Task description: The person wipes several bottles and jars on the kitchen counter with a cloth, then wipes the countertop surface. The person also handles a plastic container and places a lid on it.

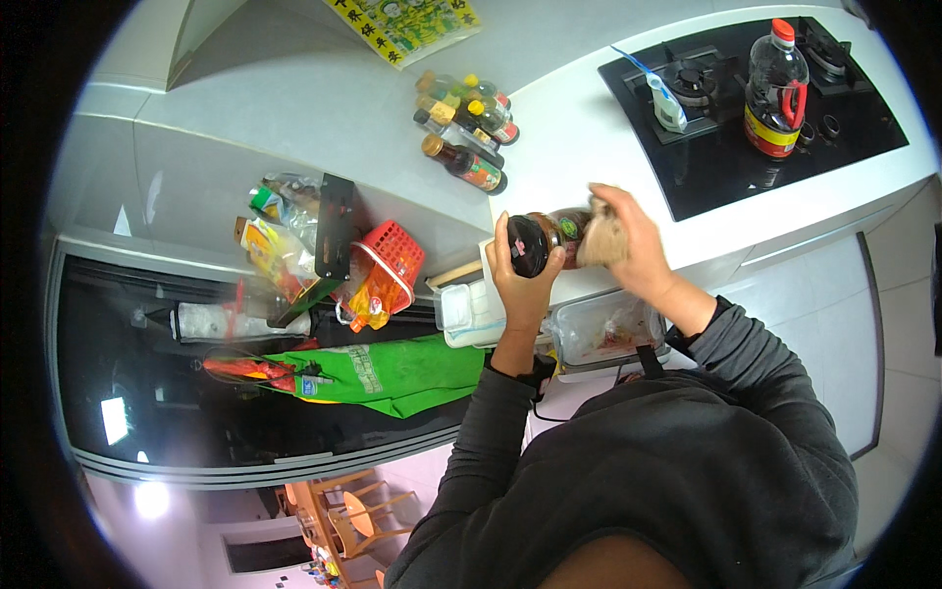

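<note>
My left hand (519,276) grips a glass jar by its black lid, thumb and fingers spread around the rim. The jar (568,227) has brownish contents and a label with a green mark; it is tilted on its side over the edge of the white countertop (581,140). A tan cloth (606,239) is bunched in my right hand (636,235), against the jar's base end, which it hides. The right hand and cloth are slightly blurred. Below the jar is a clear plastic bin (607,331) with some scraps inside.
Several sauce bottles (471,166) stand against the wall. On the black gas hob (706,158) are a large red-capped bottle (776,96) and a white-and-blue packet (668,107). At left are a red basket (397,258), a green bag (412,372) and white plastic containers (467,313).
</note>
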`<state>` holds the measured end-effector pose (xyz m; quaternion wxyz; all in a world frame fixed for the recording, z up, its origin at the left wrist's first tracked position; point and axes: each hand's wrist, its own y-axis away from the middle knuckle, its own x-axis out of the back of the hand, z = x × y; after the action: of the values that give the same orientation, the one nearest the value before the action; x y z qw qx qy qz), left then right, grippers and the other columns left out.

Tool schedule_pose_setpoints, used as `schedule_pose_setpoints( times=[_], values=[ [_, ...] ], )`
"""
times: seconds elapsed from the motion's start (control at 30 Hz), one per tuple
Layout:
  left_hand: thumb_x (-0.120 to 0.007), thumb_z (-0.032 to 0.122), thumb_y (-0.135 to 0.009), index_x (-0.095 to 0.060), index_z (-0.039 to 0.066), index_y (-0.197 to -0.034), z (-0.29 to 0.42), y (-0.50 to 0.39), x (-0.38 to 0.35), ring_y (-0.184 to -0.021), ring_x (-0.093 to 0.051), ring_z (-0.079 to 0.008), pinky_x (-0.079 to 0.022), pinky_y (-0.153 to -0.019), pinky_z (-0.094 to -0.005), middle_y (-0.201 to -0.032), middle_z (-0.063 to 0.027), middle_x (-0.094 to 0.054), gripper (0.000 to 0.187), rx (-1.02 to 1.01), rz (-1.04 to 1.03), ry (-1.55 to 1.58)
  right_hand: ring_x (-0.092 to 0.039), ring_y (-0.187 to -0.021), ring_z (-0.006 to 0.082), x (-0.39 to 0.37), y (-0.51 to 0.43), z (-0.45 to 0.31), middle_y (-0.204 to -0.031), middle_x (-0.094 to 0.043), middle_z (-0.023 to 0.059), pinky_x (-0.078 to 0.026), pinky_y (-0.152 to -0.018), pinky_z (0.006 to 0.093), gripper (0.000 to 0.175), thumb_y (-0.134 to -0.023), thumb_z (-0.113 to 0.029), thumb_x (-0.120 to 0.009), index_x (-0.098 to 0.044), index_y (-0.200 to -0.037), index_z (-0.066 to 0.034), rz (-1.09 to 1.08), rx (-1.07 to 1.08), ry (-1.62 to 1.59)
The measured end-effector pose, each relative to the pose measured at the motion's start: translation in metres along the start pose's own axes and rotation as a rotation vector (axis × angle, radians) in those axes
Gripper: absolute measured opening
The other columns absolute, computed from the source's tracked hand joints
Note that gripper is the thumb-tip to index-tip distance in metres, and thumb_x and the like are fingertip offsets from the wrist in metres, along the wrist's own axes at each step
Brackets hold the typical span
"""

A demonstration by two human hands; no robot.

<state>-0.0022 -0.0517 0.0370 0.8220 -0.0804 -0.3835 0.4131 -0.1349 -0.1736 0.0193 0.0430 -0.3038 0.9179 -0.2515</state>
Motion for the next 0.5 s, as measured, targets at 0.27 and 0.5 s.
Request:
schedule_pose_setpoints(
  times=[0.27, 0.5],
  values=[
    [-0.083, 0.01, -0.069, -0.044, 0.005, -0.141, 0.003, 0.005, 0.007, -0.108, -0.053, -0.0239, -0.044, -0.094, -0.0345, -0.113, -0.0106, -0.052, 0.082, -0.087, -0.185, 0.175, -0.051, -0.12, 0.0345, -0.01, -0.019, 0.012, -0.128, -0.053, 0.0191, -0.04, -0.104, 0.0397, 0.07, -0.082, -0.036, -0.066, -0.041, -0.138, -0.0034, -0.453, 0.135, 0.199],
    [-0.084, 0.032, -0.07, -0.045, 0.002, -0.14, 0.021, 0.0, 0.02, -0.111, -0.053, -0.019, -0.041, -0.098, -0.0322, -0.12, -0.0062, -0.053, 0.086, 0.062, -0.376, 0.568, -0.061, -0.105, 0.0205, 0.007, -0.029, 0.045, -0.114, -0.065, 0.0127, -0.048, -0.092, 0.0361, 0.075, -0.093, -0.069, -0.041, -0.058, -0.127, -0.0037, -0.8, -0.641, -0.714]
  ],
)
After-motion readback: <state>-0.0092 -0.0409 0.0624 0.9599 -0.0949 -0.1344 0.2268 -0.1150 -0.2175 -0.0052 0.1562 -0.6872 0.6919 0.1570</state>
